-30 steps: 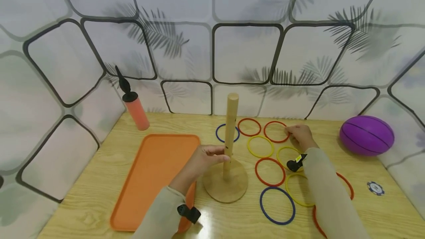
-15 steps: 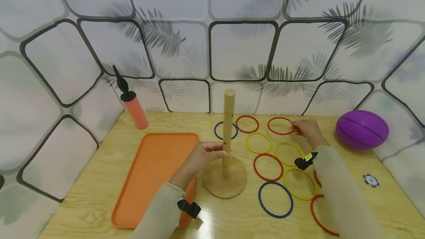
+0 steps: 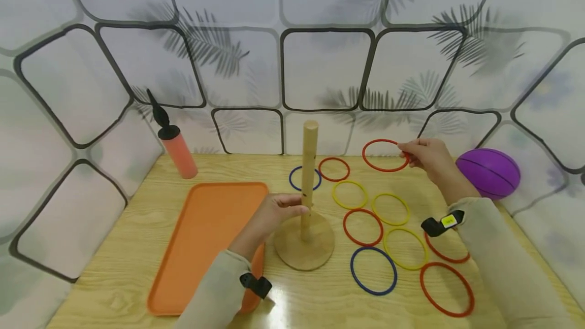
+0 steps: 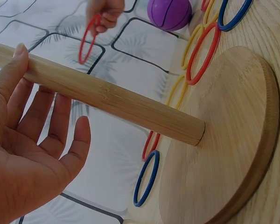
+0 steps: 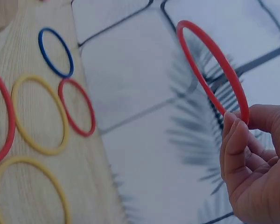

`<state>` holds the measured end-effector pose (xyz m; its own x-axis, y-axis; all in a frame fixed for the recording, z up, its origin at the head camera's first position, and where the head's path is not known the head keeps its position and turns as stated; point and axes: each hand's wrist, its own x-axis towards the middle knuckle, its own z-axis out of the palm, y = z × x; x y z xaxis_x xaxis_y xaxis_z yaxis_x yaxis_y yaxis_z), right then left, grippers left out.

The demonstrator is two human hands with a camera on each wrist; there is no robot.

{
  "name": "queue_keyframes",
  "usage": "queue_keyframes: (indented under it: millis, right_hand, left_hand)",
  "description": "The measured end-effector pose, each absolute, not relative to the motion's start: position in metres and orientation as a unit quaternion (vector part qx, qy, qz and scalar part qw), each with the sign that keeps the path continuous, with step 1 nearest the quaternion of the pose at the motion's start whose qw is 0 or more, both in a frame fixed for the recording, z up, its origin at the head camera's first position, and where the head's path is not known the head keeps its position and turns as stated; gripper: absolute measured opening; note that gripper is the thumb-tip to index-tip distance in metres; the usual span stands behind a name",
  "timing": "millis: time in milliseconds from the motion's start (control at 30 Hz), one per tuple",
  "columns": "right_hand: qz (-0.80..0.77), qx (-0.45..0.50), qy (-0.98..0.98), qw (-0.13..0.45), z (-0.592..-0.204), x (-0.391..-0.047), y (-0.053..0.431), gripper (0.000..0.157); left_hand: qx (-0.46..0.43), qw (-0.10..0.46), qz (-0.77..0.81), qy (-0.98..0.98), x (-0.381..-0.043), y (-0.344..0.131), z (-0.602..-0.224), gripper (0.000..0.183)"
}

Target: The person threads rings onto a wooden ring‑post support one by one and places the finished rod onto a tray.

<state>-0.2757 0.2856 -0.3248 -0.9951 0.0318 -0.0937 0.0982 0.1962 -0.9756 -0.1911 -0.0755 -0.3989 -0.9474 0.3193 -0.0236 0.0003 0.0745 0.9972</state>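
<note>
My left hand (image 3: 273, 219) pinches the upright wooden post (image 3: 309, 164) a little below its middle, thumb in front and fingers behind. The post rises from a round wooden base (image 3: 292, 254) on the table. In the left wrist view the post (image 4: 107, 97) passes between thumb and fingers, the little finger free of it. My right hand (image 3: 429, 157) pinches a red ring (image 3: 386, 170) by its right edge, lifted above the back of the table. The right wrist view has this ring (image 5: 231, 77) between thumb and fingertips, touching nothing else.
Several red, yellow and blue rings, such as a blue ring (image 3: 375, 293), lie right of the base. An orange tray (image 3: 205, 248) is on the left, with a pink hand pump (image 3: 179, 154) behind it. A purple ball (image 3: 489, 172) sits right, partly behind the right arm.
My right hand has lifted the red ring off the table, up and slightly to the right. My left hand keeps its hold on the post. The view has shifted slightly.
</note>
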Motion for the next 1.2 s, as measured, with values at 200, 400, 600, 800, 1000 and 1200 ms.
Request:
queue_keyframes:
  millis: [200,400,600,800,1000,1200]
  right_hand:
    - [-0.625,0.009,0.78,0.029,-0.293,-0.258,0.266,0.018]
    - [-0.624,-0.015,0.78,0.047,-0.256,-0.241,0.244,0.018]
    - [-0.614,-0.019,0.788,0.047,-0.226,-0.225,0.226,0.019]
    - [-0.63,-0.044,0.773,0.058,-0.198,-0.213,0.213,0.018]
    - [-0.652,-0.079,0.75,0.075,-0.173,-0.208,0.195,0.017]
    - [-0.654,-0.123,0.742,0.084,-0.16,-0.207,0.175,0.017]
  left_hand:
    - [0.114,0.116,0.679,0.716,-0.192,-0.075,-0.4,0.033]
    - [0.117,0.123,0.682,0.711,-0.193,-0.076,-0.399,0.034]
    - [0.121,0.123,0.68,0.713,-0.192,-0.076,-0.398,0.034]
    - [0.116,0.128,0.677,0.715,-0.193,-0.076,-0.398,0.034]
    - [0.119,0.127,0.671,0.72,-0.192,-0.079,-0.396,0.033]
    - [0.132,0.125,0.656,0.733,-0.192,-0.081,-0.393,0.035]
